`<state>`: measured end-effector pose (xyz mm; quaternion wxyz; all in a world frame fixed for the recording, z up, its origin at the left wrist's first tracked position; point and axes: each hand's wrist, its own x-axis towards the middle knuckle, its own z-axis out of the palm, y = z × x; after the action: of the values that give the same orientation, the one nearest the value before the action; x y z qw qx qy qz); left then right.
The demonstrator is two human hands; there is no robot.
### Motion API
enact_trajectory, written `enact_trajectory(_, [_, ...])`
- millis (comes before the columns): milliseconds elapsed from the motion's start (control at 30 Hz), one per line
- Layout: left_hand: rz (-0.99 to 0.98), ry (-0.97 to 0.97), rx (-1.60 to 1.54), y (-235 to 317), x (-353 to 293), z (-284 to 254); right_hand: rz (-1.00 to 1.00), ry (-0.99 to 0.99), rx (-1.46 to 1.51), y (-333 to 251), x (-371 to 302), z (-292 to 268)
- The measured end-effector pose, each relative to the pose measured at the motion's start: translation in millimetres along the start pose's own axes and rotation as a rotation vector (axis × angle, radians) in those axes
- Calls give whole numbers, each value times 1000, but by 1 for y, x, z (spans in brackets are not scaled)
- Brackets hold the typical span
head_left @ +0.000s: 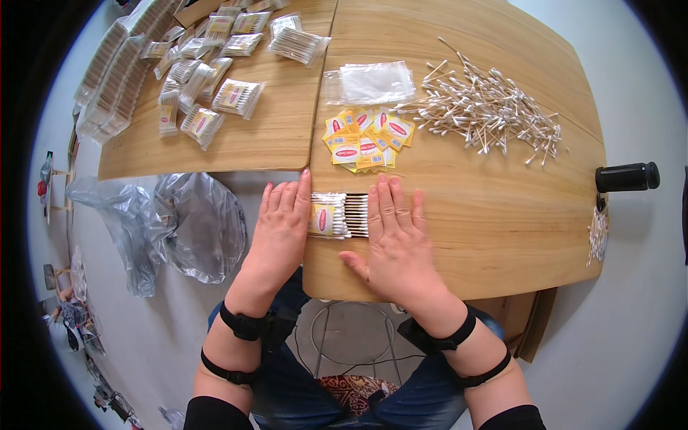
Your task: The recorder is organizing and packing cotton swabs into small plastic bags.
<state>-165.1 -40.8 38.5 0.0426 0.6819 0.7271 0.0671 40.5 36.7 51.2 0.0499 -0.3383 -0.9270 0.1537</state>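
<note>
Between my two hands, at the left edge of the wooden table, lies a small pack of cotton swabs (pixel 322 219) with a yellow label. At its right side a row of cotton swabs (pixel 356 215) lies side by side, sticks running left to right. My left hand (pixel 285 218) rests against the pack's left end, fingers straight and together. Flat on the tabletop, my right hand (pixel 398 233) touches the row's right end with its fingertips, thumb out to the side. Beyond them are a heap of yellow labels (pixel 365 140) and flat clear bags (pixel 373 82).
Loose cotton swabs (pixel 494 111) are heaped at the far right. A black cylinder (pixel 627 177) stands out from the right table edge. On the adjoining left table (pixel 279 143) are many filled swab packs (pixel 239 97) and stacked clear packages (pixel 111 79). Grey plastic bags (pixel 193 226) hang below.
</note>
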Motion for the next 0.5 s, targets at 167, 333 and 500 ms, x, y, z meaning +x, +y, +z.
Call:
enact_trajectory(167, [13,13,-58,3,2,-2,-5,10,17,-4,2,3])
enact_trajectory(333, [19,7,-66,1,2,-6,-2,0,42,-15,7,4])
enact_trajectory(500, [37,-89,-270,-15,2,-29,3,2,38,-14,7,6])
